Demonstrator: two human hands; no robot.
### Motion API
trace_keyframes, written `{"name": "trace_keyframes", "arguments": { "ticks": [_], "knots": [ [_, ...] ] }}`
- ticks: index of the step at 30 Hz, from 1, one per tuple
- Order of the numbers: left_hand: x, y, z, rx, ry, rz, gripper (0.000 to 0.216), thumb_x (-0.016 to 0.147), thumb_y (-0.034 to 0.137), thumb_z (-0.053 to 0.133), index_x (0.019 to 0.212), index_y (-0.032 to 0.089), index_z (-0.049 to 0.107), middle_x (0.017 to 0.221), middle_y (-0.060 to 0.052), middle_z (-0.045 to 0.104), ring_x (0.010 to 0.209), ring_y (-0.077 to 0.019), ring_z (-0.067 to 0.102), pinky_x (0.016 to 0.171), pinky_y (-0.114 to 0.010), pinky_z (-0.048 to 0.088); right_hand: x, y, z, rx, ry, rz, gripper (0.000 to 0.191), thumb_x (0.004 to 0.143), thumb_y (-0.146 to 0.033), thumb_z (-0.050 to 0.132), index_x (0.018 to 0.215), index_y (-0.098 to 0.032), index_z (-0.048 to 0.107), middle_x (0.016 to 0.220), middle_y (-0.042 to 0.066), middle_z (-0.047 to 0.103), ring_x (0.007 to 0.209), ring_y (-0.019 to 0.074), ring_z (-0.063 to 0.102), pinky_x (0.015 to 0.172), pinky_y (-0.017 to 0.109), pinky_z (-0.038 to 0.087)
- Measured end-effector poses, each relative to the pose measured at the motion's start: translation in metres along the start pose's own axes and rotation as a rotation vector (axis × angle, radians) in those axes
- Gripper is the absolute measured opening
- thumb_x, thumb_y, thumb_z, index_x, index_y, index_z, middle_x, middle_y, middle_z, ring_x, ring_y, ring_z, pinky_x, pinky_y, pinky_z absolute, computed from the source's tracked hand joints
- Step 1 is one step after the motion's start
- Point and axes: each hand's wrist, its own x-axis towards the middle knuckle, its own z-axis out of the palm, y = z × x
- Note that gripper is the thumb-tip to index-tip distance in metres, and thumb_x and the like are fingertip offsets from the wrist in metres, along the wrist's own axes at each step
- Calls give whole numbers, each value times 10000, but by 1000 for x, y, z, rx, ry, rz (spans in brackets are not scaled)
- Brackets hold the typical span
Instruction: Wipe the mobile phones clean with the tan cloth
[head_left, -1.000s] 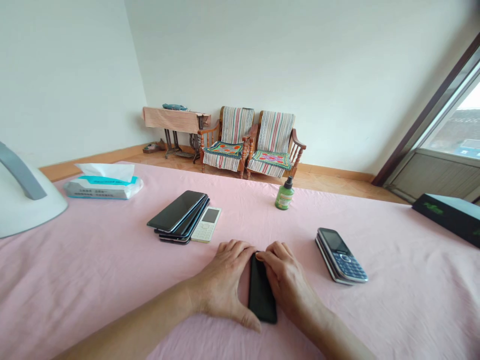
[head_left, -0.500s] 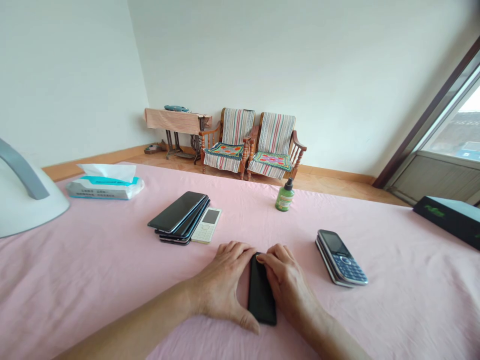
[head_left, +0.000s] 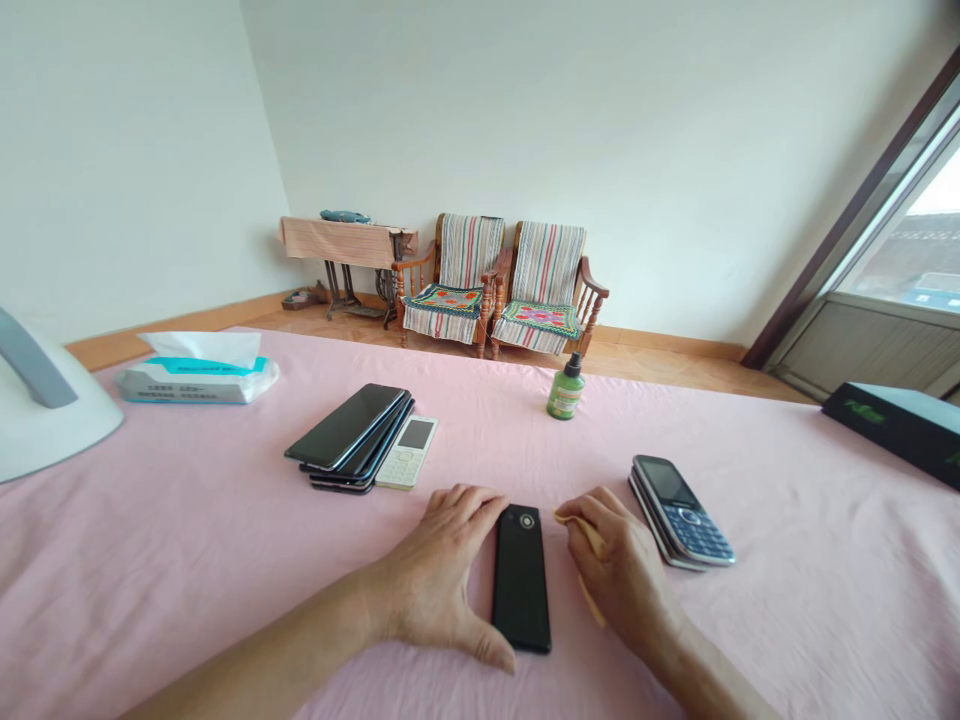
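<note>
A black mobile phone (head_left: 521, 585) lies back side up on the pink cloth, a round silver camera ring showing near its far end. My left hand (head_left: 442, 575) braces it from the left, fingertips at the far corner and thumb at the near corner. To the phone's right, my right hand (head_left: 619, 555) is closed around a folded yellow cloth (head_left: 592, 535), mostly hidden under the fingers. Beyond that hand, a keypad phone (head_left: 682, 510) with a dark blue face rests on top of another phone.
Left of centre are a stack of dark smartphones (head_left: 349, 430) and a white keypad phone (head_left: 409, 452). A green spray bottle (head_left: 566, 390) stands near the far edge. A tissue pack (head_left: 199, 378), a white appliance (head_left: 45, 420) and a black box (head_left: 892, 430) sit farther out.
My right hand has moved off the phone to the right, uncovering the camera ring and part of the yellow cloth. My left hand keeps its place at the phone.
</note>
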Motion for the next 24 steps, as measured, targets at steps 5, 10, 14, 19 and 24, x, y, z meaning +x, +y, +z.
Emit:
{"name": "trace_keyframes", "arguments": {
  "ticks": [5,10,14,19,24],
  "knots": [
    [1,1,-1,1,2,-4,1075,468,694,736,1336,165,386,1278,-143,452,1146,-352,405,1032,-507,287,0,-7,3,76,-43,-40,211,843,-95,447,840,-191,635,815,35,576,745,162,574,695,273,450],
    [0,2,-1,-8,14,5,1059,467,701,728,1328,187,388,1254,-129,465,1125,-346,420,1014,-509,307,-1,-6,11,147,-126,-92,250,883,-119,420,945,-192,651,844,43,564,759,148,572,685,249,463],
    [0,2,-1,-20,29,10,1052,460,705,726,1322,204,393,1236,-121,473,1114,-347,428,1005,-515,311,-1,-6,14,110,-112,-109,288,874,-91,406,980,-194,653,850,48,549,755,154,565,677,259,468],
    [0,1,0,-23,30,2,1062,443,701,738,1318,200,402,1235,-124,473,1117,-355,419,1006,-520,305,-1,-14,13,85,-134,-118,303,859,-63,393,940,-182,659,849,55,536,763,161,562,672,269,469],
    [0,2,0,-32,38,3,1048,451,700,734,1317,215,399,1233,-117,475,1111,-352,428,996,-526,314,1,-15,13,71,-122,-83,294,817,-17,409,893,-171,648,841,50,536,755,160,560,688,274,466]
  ]
}}
